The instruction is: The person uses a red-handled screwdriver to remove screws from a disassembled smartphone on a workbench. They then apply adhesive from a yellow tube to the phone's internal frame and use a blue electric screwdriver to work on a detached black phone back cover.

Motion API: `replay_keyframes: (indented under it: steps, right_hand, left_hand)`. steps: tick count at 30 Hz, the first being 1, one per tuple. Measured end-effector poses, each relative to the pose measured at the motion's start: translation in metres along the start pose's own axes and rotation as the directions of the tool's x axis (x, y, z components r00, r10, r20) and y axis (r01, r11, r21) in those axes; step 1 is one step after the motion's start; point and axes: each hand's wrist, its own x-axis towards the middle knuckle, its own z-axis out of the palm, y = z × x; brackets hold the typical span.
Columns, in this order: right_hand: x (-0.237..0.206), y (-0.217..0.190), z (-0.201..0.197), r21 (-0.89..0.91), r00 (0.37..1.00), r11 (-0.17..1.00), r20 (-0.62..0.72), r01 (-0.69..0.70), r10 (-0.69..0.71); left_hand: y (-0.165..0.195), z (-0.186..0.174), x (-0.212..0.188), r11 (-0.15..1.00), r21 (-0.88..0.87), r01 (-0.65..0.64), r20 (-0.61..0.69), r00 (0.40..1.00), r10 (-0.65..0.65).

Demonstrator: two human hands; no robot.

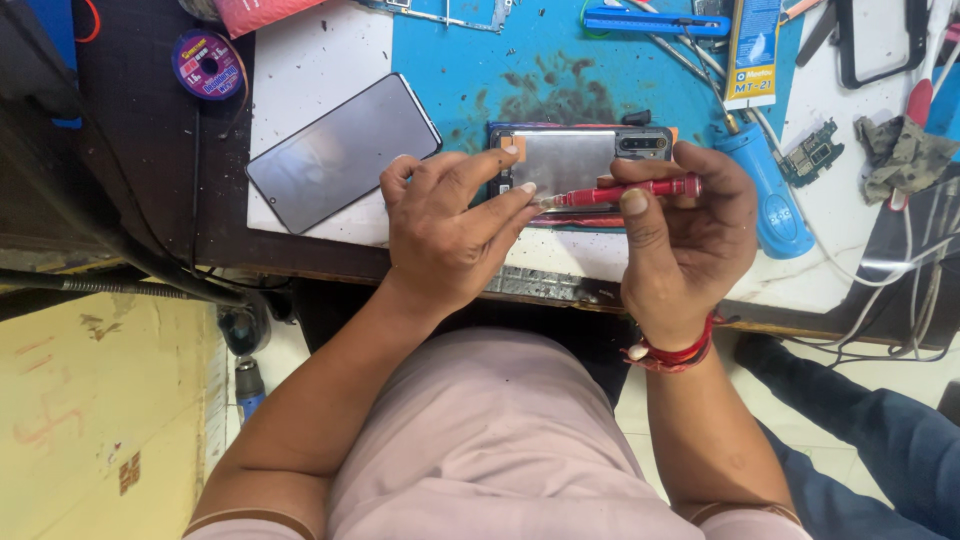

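While both hands meet above the near edge of the worktop (300,60), the scene reads so:

Right hand (680,235): grip pressed around a red precision screwdriver (625,192), thumb laid along the shaft, fingers curled over the far side; red thread bands circle the wrist.

Left hand (450,225): grip pinched at the screwdriver's tip end, at 9 o'clock of the red shaft; whether something tiny sits between thumb and forefinger I cannot tell.

Red precision screwdriver: held level, lying 3-to-9 o'clock between the two hands, just above the opened phone.

Opened phone (575,160): back-side up on the worktop, silvery plate and camera strip showing, at 12 o'clock of the hands and partly hidden by them.

Dark phone (343,150): screen up, tilted, on the white mat at 10 o'clock of the left hand, apart from it.

Blue mat (480,70): under the opened phone, stained dark near 12 o'clock.

Blue tool handle (765,190): at 3 o'clock of the right hand, just beside it.

Solder spool (207,65): purple, at 10 o'clock, well apart, on the dark worktop.

Green circuit board (810,155): at 2 o'clock, near the blue handle.
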Motion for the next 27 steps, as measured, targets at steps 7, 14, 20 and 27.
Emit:
replay_keyframes:
  steps: [7,14,20,27]
  right_hand:
    - [0.006,-0.014,0.000,-0.391,0.970,0.889,0.154,0.236,-0.189]
    - [-0.002,-0.022,0.003,-0.281,0.980,0.948,0.169,0.147,-0.102]
    - [0.015,-0.016,-0.041,-0.403,0.978,0.891,0.054,0.208,-0.203]
    - [0.013,-0.006,-0.071,-0.495,0.980,0.846,0.106,0.199,-0.168]
  left_hand:
    - [0.000,0.002,-0.001,0.997,0.068,-0.029,-0.011,0.999,0.030]
    - [0.001,-0.001,0.006,1.000,0.003,0.001,0.045,0.999,-0.002]
    - [0.002,0.000,0.008,1.000,0.004,-0.013,0.184,0.983,0.012]
    - [0.002,0.008,0.003,0.998,0.057,-0.023,0.194,0.981,0.011]
